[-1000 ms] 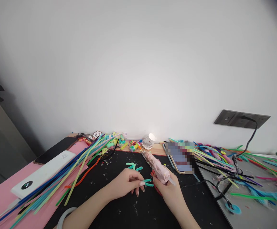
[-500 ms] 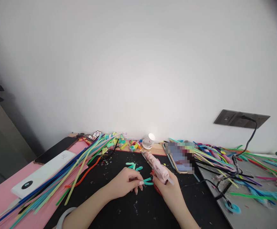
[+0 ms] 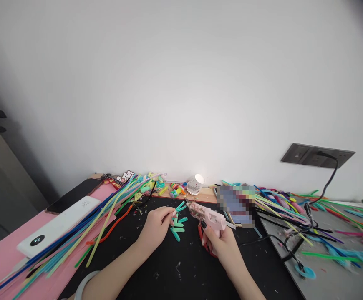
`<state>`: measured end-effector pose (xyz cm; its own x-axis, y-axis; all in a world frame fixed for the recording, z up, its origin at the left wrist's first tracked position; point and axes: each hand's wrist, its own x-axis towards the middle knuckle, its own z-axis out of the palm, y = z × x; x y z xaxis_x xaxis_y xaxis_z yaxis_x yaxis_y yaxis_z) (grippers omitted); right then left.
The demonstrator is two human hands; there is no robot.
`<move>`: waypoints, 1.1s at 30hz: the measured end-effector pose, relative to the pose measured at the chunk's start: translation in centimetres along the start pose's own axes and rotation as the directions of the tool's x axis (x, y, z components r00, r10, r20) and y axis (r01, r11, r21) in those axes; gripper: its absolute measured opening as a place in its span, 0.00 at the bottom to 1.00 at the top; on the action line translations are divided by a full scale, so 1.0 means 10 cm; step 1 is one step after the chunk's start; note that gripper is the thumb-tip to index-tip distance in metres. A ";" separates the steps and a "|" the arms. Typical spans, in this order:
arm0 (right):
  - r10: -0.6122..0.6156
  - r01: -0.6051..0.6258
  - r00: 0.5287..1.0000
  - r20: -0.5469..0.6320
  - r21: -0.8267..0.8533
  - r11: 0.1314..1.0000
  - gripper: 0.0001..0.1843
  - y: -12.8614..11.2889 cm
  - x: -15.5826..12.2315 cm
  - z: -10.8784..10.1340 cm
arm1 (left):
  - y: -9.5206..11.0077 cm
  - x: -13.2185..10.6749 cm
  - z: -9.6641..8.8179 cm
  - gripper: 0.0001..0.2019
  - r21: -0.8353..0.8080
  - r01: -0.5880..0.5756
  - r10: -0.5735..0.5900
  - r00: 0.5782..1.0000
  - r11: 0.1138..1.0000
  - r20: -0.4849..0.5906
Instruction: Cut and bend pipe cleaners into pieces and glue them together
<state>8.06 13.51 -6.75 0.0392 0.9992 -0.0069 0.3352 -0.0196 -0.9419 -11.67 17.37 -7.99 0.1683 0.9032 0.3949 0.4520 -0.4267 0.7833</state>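
Note:
My left hand (image 3: 156,227) pinches a short bent teal pipe cleaner (image 3: 180,206) between thumb and fingertips. My right hand (image 3: 223,243) is wrapped round a pink glue gun (image 3: 212,218), a glue stick showing at its back end. The gun's nozzle points left, close to the held pipe cleaner; whether they touch I cannot tell. Red looped handles (image 3: 201,235), perhaps of scissors, show beneath the right hand, partly hidden by it. Below my left fingertips, several cut teal and mint pipe cleaner pieces (image 3: 177,229) lie on the black mat (image 3: 169,275).
Long pipe cleaners (image 3: 75,237) and a white power bank (image 3: 58,227) lie at left. A paper cup (image 3: 195,184) leans by the wall, near small colourful pieces (image 3: 177,191). Right are a phone (image 3: 236,208), more pipe cleaners (image 3: 341,258) and a black cord (image 3: 256,241).
My left hand has moved up, bringing the teal pipe cleaner from between the hands to beside the nozzle. The glue gun has swung to point more leftward.

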 end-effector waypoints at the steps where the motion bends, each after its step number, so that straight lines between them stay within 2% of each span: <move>1: 0.009 -0.009 1.000 0.020 0.014 1.000 0.21 0.00 0.00 0.01 | 0.01 -0.01 0.00 0.13 0.005 -0.008 0.008 1.000 1.000 -0.002; 6: -0.005 0.002 0.997 0.079 0.041 0.999 0.20 -0.05 -0.03 0.03 | 0.03 -0.03 0.00 0.12 0.036 -0.047 0.048 0.999 0.998 -0.009; 14: -0.025 0.033 0.997 0.075 -0.107 0.994 0.22 -0.02 -0.02 0.03 | 0.06 -0.04 0.00 0.11 0.047 -0.086 0.086 0.996 0.995 0.004; 22: -0.124 0.131 0.991 0.042 -0.255 0.958 0.19 -0.09 -0.04 0.03 | 0.07 -0.04 0.01 0.12 0.049 -0.106 0.106 0.994 0.993 0.013; 27: -0.271 0.257 0.963 -0.008 -0.282 0.924 0.10 -0.14 -0.06 0.02 | 0.10 -0.04 -0.01 0.12 0.040 -0.095 0.095 0.995 0.995 0.006; 33: -0.333 0.329 0.942 0.050 -0.344 0.880 0.08 -0.10 -0.04 0.01 | 0.11 -0.03 -0.02 0.12 0.046 -0.087 0.087 0.996 0.995 -0.003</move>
<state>7.64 13.12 -5.77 -0.1221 0.9493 0.2898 0.6312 0.2996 -0.7154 -11.37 16.61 -7.15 0.2040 0.8626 0.4630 0.4758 -0.5007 0.7231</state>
